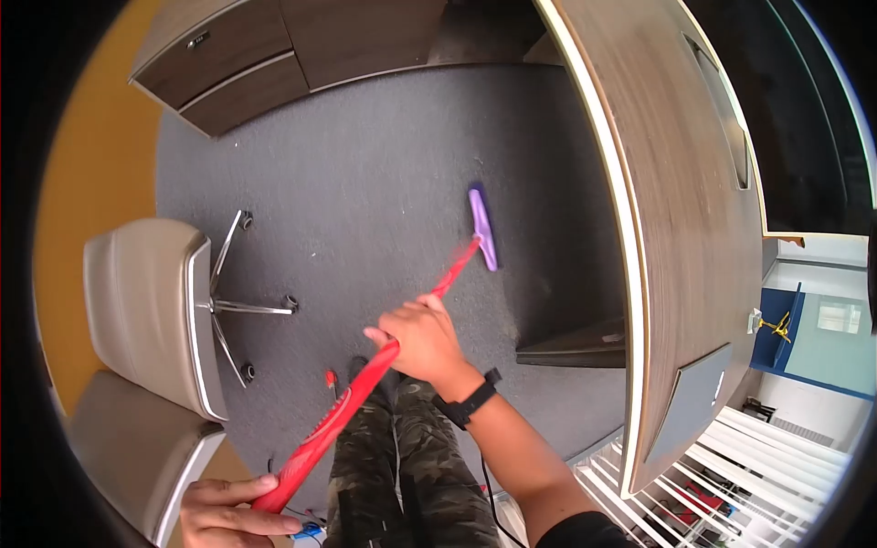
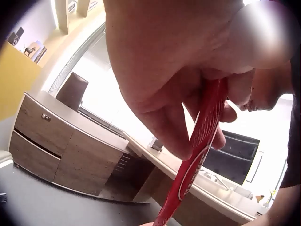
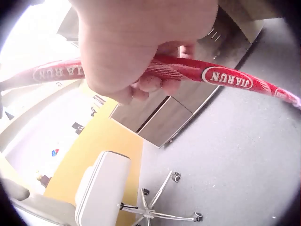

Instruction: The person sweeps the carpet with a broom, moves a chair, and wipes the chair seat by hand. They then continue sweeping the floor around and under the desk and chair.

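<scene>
A long-handled broom with a red handle (image 1: 333, 420) slants across the head view. Its purple head (image 1: 482, 228) is down on the grey carpet beside the desk's dark underside. My left hand (image 1: 228, 516) grips the handle's top end at the lower left, and its fingers wrap the red shaft (image 2: 188, 174) in the left wrist view. Farther down, my right hand (image 1: 420, 336) grips the middle of the handle, with a dark band on that wrist. In the right wrist view the fingers curl round the shaft (image 3: 188, 68) between printed white lettering.
A beige office chair (image 1: 151, 315) on chrome caster legs stands at the left. The wooden desk (image 1: 667, 247) runs along the right, with a low panel (image 1: 575, 345) under it. Wooden cabinets (image 1: 233, 68) line the far side. Small light specks dot the carpet (image 1: 365, 183).
</scene>
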Motion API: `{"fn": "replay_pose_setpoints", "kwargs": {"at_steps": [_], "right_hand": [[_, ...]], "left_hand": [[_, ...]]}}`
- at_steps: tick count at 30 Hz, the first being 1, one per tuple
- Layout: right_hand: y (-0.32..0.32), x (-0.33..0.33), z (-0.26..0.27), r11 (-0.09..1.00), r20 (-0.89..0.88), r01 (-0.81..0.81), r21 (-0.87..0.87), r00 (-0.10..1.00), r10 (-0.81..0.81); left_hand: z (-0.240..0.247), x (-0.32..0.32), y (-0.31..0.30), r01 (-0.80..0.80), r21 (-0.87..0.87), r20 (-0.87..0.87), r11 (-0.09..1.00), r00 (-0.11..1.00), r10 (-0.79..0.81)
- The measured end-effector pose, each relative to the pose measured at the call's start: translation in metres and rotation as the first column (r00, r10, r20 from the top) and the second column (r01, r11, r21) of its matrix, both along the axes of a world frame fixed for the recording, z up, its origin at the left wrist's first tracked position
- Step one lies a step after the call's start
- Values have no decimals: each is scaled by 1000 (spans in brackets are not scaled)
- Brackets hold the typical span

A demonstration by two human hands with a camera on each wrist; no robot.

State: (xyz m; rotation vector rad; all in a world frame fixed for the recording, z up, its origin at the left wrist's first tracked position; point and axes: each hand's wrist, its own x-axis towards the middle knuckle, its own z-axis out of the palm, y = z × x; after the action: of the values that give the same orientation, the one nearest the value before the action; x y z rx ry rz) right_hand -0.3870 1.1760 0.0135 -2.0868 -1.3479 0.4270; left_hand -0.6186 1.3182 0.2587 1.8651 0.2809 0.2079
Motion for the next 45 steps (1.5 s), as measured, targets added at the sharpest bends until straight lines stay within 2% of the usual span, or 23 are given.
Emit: {"fn": "replay_pose_setpoints", "kwargs": {"at_steps": [2, 4, 6, 8, 10, 13, 14, 15, 16, 18, 21, 24, 26, 27, 28, 29, 30, 32, 34, 35, 37, 43, 45], "right_hand": [[-17, 11, 8, 999, 52, 39, -36, 998, -37], [-43, 34, 1, 985, 190, 156, -69, 972, -141], [-79, 76, -28, 959, 152, 230, -166, 967, -206], [-118, 103, -67, 857, 296, 392, -334, 907, -300], [-118, 112, -78, 836, 283, 396, -380, 910, -303], [-84, 79, -77, 901, -6, 210, -381, 973, -229], [-61, 57, -84, 972, -100, 165, -168, 978, -184], [-27, 33, -55, 987, -42, 60, -150, 997, -67], [3, 7, -42, 993, 18, 47, 112, 999, -49], [46, -27, -4, 994, -208, -90, 55, 973, 100], [69, -38, 33, 996, -195, -94, 11, 976, 94], [41, -40, 67, 998, -194, -10, 70, 981, 24], [13, -48, 68, 995, -172, 57, 82, 984, -42], [-1, -52, 59, 994, -162, 106, 38, 982, -98], [-13, -57, 48, 988, -151, 153, -4, 977, -152], [-27, -64, 32, 988, -155, 152, -9, 976, -151], [-41, -71, 13, 978, -178, 195, -73, 962, -205], [-48, -82, -22, 963, -197, 233, -135, 946, -257], [-41, -102, -39, 963, -311, 258, -83, 911, -271], [-28, -108, -45, 962, -339, 266, -64, 901, -272], [16, -110, -19, 963, -337, 270, 26, 909, -246], [71, -100, 55, 944, -361, 190, 269, 929, -84], [55, -105, 72, 938, -342, 220, 269, 932, -120]], "left_hand": [[-12, -5, 3, -39, -33, -35, 999, 999, 37], [-66, -2, 3, 187, -145, 96, 972, 980, -174], [-112, 45, -34, 35, -335, 167, 941, 986, 23], [-138, 81, -59, 135, -371, 72, 919, 991, -116], [-143, 98, -85, 110, -341, 74, 934, 993, -91], [-116, 67, -76, -48, -293, 67, 955, 995, 71], [-106, 42, -54, -55, -171, 93, 984, 993, 72], [-76, 35, -42, -256, -4, 49, 967, 965, 256], [-23, 43, -18, -268, -12, 62, 963, 961, 268], [-2, 26, -9, -369, -160, 358, 916, 843, 402], [26, -1, 33, -187, -147, 423, 971, 876, 233], [43, -26, 44, -81, -247, 434, 966, 882, 185], [23, -35, 44, -53, -438, 458, 897, 846, 274], [14, -29, 39, -38, -653, 400, 757, 831, 387], [-9, -21, 32, -69, -712, 408, 699, 769, 492], [-24, -13, 20, -226, -744, 307, 629, 720, 622], [-44, -11, 15, -235, -769, 265, 594, 730, 631], [-59, 7, -1, -193, -737, 269, 647, 795, 543], [-48, 33, -10, -48, -565, 374, 824, 875, 307], [-38, 27, -5, -49, -564, 369, 824, 878, 304], [-11, 9, 19, -176, -527, 359, 831, 840, 406], [73, -8, 31, 8, -393, 459, 920, 868, 188], [85, -11, 25, 51, -407, 567, 912, 797, 209]]}}
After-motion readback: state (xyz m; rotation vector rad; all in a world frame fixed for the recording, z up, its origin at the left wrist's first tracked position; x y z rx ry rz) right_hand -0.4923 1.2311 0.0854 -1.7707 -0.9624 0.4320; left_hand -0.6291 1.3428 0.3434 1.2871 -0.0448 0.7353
